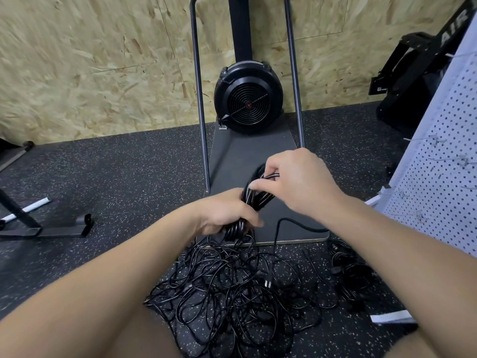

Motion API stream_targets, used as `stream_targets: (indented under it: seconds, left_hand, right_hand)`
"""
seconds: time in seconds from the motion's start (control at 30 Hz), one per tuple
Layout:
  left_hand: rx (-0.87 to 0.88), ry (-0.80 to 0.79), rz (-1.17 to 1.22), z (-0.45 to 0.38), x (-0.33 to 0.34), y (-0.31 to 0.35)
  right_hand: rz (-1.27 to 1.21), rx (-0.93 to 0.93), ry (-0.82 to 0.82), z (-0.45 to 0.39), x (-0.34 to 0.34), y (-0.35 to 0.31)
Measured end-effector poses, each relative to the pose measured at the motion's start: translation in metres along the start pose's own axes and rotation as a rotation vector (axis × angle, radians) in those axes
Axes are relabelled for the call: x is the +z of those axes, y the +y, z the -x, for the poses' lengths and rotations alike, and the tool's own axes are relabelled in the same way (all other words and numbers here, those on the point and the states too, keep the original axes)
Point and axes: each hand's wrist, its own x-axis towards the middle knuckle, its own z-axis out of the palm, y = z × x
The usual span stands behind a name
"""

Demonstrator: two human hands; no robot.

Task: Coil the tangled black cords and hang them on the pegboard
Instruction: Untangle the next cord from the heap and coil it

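Left hand (227, 215) grip clamped on coiled black cord bundle (254, 200); right hand (296, 182) pinching loop atop bundle, above tangled black cords (232, 285) on floor.

Black fan machine (248, 99) on speckled rubber floor (116, 171), chipboard wall (90, 60) behind.

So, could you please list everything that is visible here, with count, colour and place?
coiled cord bundle: one, black, held in both hands
tangled cords: one pile, black, on the floor below the hands
smaller cord heap: one, black, floor at right
fan machine: one, black, against the wall
pegboard: one, white, right edge
floor: dark, speckled
wall: wood chipboard
left hand: gripping the bundle's lower part
right hand: pinching the bundle's top
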Motion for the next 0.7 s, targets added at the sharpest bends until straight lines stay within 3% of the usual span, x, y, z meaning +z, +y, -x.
stream_targets:
  seconds: [0.1,0.2,0.33,0.43,0.57,0.7]
  left_hand:
    - [-0.093,0.105,-0.091,-0.005,-0.013,-0.011]
    - [-0.131,0.108,-0.184,-0.005,-0.014,-0.018]
    - [-0.051,0.007,-0.536,-0.003,0.000,-0.018]
    - [0.072,-0.124,-0.663,0.004,0.021,-0.009]
    - [0.179,-0.260,-0.600,0.021,0.037,0.007]
    - [0.332,-0.088,-0.476,0.037,0.024,0.023]
  right_hand:
    - [-0.138,-0.007,-0.166,0.000,-0.010,0.008]
    - [-0.307,-0.098,-0.353,-0.003,-0.023,0.019]
    - [-0.433,-0.157,-0.353,-0.006,-0.030,0.026]
    - [-0.527,-0.151,-0.354,-0.009,-0.025,0.032]
    - [-0.634,-0.065,-0.303,-0.012,-0.011,0.051]
    - [-0.651,0.083,-0.289,-0.010,0.002,0.081]
